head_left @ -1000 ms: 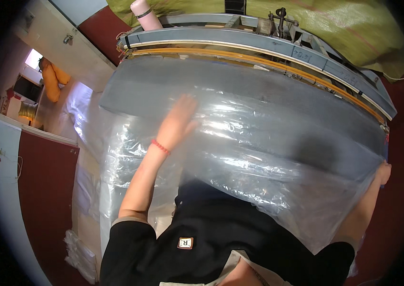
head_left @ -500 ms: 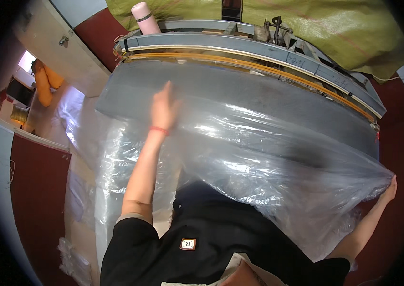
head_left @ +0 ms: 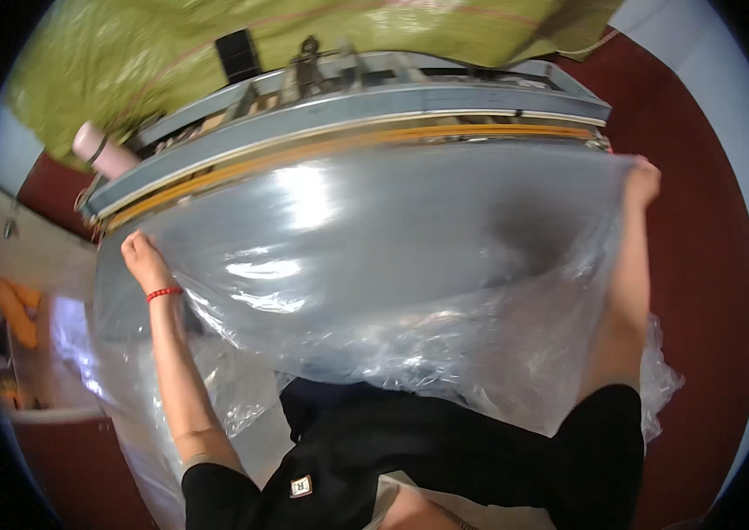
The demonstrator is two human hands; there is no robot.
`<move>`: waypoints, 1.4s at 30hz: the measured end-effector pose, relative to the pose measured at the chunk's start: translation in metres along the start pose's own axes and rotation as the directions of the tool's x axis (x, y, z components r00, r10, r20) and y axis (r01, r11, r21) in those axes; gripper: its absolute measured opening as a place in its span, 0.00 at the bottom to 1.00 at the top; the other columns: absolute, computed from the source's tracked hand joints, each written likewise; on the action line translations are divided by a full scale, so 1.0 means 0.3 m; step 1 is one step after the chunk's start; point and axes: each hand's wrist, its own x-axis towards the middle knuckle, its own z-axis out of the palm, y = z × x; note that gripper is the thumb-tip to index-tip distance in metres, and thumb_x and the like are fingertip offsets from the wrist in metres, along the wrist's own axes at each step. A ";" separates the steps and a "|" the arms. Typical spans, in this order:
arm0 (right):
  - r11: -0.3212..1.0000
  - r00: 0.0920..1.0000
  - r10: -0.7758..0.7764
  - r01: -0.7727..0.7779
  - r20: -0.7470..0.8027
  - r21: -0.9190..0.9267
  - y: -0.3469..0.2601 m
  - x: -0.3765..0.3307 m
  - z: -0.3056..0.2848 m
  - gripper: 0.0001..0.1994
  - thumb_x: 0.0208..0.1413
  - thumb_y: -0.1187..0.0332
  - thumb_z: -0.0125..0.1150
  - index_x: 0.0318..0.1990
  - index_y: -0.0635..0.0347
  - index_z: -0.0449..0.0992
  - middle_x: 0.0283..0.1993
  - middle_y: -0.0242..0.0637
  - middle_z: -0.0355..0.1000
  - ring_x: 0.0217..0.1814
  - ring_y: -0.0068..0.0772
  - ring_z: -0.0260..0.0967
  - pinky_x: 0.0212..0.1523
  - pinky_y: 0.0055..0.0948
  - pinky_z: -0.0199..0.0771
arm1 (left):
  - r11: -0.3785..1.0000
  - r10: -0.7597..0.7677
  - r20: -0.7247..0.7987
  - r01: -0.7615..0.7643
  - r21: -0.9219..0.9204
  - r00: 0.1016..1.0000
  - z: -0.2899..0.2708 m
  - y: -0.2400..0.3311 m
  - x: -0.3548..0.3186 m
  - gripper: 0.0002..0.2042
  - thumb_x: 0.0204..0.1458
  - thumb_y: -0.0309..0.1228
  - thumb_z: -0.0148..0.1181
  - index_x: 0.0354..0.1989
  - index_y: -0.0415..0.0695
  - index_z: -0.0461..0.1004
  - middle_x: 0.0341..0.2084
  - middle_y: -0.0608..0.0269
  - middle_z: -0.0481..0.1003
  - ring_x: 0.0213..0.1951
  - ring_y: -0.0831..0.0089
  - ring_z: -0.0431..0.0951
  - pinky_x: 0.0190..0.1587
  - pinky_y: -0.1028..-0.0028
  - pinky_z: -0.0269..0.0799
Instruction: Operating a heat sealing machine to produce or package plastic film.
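Note:
A wide sheet of clear plastic film (head_left: 374, 256) stretches between my two hands over a grey work surface (head_left: 118, 265). My left hand (head_left: 144, 258), with a red bead bracelet at the wrist, is closed on the film's left corner near the surface's left end. At the far right, my right hand (head_left: 642, 183) grips the opposite corner, close to the end of the metal frame. The film is taut along its far edge and hangs in shiny creases toward my body. Its lower folds gather in front of my black shirt.
Behind the surface runs a long grey metal frame (head_left: 348, 104) with an orange strip (head_left: 374, 140) along it. A pink bottle (head_left: 105, 152) stands at its left end. Yellow-green sheeting (head_left: 153, 62) hangs behind. More crumpled film (head_left: 657, 380) hangs at the right.
My left hand has gone from open over the surface to closed on the film's left corner. My right hand has moved up toward the frame, spreading the film wide. The view has turned right.

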 end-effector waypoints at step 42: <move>0.857 0.905 0.418 -0.364 0.078 -0.365 0.203 -0.028 -0.351 0.22 0.47 0.61 0.56 0.49 0.61 0.68 0.48 0.43 0.68 0.49 0.40 0.65 0.49 0.33 0.63 | 0.985 -0.162 0.691 0.161 0.067 0.704 0.119 0.352 -0.321 0.10 0.51 0.41 0.52 0.28 0.49 0.71 0.15 0.81 0.61 0.16 0.90 0.54 0.17 0.87 0.46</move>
